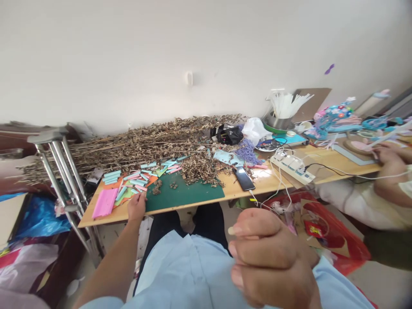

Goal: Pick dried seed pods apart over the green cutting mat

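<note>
Gently, the left hand (137, 207) rests on the desk (260, 182) edge.
Its fingers (140, 199) stay together near paper strips (131, 182); the right hand (267, 257) curls closed.

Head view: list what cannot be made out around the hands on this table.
- Right hand: blurred, close to the camera; its curled fingers hide anything held.
- Left hand: its palm hides what it touches.
- Co-worker's hand: the right edge cuts off the arm; what it touches is too small to tell.
</note>
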The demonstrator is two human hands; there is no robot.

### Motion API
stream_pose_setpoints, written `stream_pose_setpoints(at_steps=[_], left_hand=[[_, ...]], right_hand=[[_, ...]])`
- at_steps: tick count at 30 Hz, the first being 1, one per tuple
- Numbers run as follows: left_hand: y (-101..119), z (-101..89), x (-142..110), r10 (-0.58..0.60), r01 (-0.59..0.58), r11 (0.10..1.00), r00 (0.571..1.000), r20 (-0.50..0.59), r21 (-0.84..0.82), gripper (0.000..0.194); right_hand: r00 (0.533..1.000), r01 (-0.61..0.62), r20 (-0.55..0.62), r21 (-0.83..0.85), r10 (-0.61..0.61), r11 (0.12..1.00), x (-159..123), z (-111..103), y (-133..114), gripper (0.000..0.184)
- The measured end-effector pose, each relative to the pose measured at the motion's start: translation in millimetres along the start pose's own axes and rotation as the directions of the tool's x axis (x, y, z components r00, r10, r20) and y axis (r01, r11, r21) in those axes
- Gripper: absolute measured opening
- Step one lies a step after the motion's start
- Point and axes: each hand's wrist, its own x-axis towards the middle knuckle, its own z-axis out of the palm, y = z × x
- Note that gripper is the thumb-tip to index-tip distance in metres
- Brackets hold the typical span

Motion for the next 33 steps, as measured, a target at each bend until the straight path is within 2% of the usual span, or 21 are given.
stream_pose_setpoints(at_steps=[2,3,4,5,7,9,11,14,17,20,23,26,29,33], left_hand=[[1,-0.4,0,-0.007,0.007,1.000,1.000,0.006,-0.003,0.041],[2,-0.6,-1,-0.012,0.012,1.000,1.000,0.009,-0.001,0.041],[2,-0.7,-2,-0.017,0.017,1.000,1.000,0.009,-0.001,0.041],[3,-0.7,-2,-0.020,0.020,1.000,1.000,0.009,-0.004,0.041],[4,-0.5,-3,-0.025,0.026,1.000,1.000,0.007,-0.016,0.041],[4,-0.2,-4,-0.031,0.031,0.999,0.999,0.010,-0.016,0.041],[4,0.2,-5,-0.034,0.034,0.999,0.999,0.020,-0.002,0.041],[7,1.0,-7,-0.008,0.008,1.000,1.000,0.014,0.001,0.039],[12,1.0,-9,0.001,-0.001,1.000,1.000,-0.006,-0.021,0.036],[16,0.0,-10,-0.006,0.006,0.999,1.000,-0.001,-0.038,0.034],[13,-0.9,-9,0.001,0.000,0.998,1.000,0.017,-0.059,0.036],[7,-0.4,-6,0.013,-0.011,0.997,0.999,0.031,-0.079,0.038],[3,0.6,-4,0.030,-0.027,0.996,0.999,0.045,-0.081,0.039],[3,0.7,-4,0.073,-0.070,0.995,0.996,0.046,-0.066,0.037]], right_hand=[[0.969,0.204,-0.163,0.088,-0.188,0.975,11,1,11,0.023],[0.944,0.270,-0.222,0.091,-0.245,0.959,18,0,16,0.023],[0.939,0.285,-0.224,0.077,-0.262,0.955,25,-3,21,0.023],[0.949,0.280,-0.168,0.057,-0.267,0.958,31,-7,25,0.023],[0.966,0.259,0.015,0.010,-0.259,0.966,40,-14,31,0.021],[0.950,0.270,0.169,-0.025,-0.262,0.962,41,-16,35,0.018],[0.951,0.260,0.183,-0.043,-0.249,0.965,36,-9,40,0.014],[0.973,0.198,0.124,-0.020,-0.194,0.980,20,10,49,0.017],[0.988,0.099,0.119,0.012,-0.100,0.995,-10,29,62,0.032],[0.987,-0.111,0.112,-0.066,0.118,0.992,-58,47,76,0.046],[0.906,-0.361,0.124,-0.269,0.404,0.893,-121,62,80,0.043],[0.794,-0.529,0.122,-0.344,0.595,0.776,-184,72,70,0.038],[0.730,-0.595,0.137,-0.357,0.670,0.720,-226,77,52,0.036],[0.679,-0.643,0.125,-0.375,0.724,0.668,-248,83,38,0.034]])
